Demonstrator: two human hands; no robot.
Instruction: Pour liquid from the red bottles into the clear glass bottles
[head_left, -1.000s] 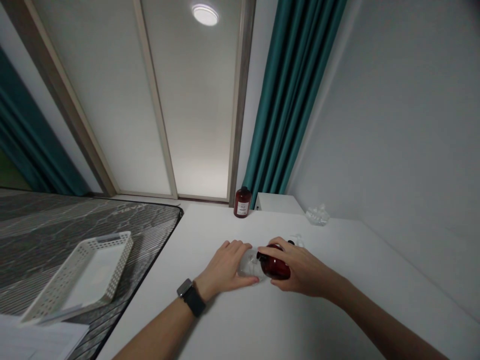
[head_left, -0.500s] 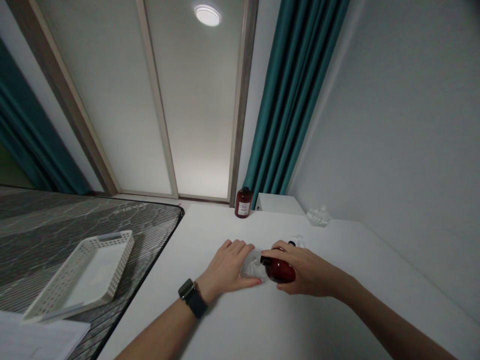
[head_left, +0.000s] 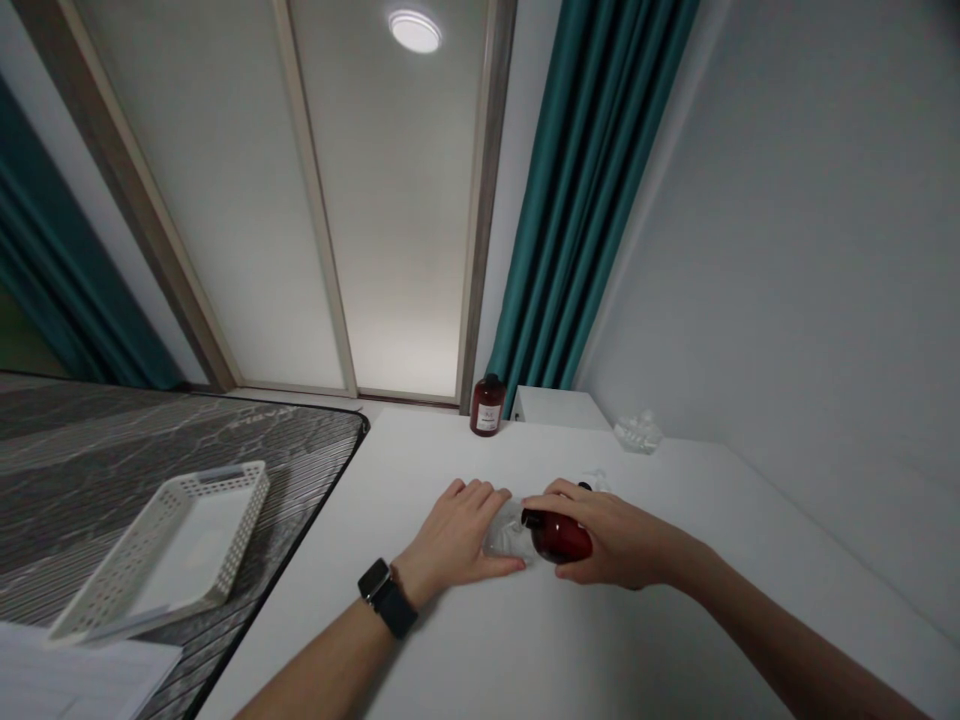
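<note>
My right hand [head_left: 619,538] is wrapped round a dark red-brown bottle [head_left: 562,541], tipped on its side with its black neck pointing left. That neck is at a clear glass-like container [head_left: 510,533], whose exact kind I cannot make out. Round the left side of the container curls my left hand [head_left: 459,532], thumb in front and fingers behind. No flow of liquid can be made out. Behind my right hand a clear item [head_left: 598,479] and a small black piece show only in part.
A labelled brown bottle [head_left: 487,407] stands upright at the far edge of the white table [head_left: 480,650]. A crumpled clear item [head_left: 638,432] lies at the back right by the wall. On the grey surface to the left are a white basket [head_left: 244,535] and papers [head_left: 97,675].
Both hands keep their holds and have barely shifted. The tilted bottle remains at the clear container, with about the same tilt.
</note>
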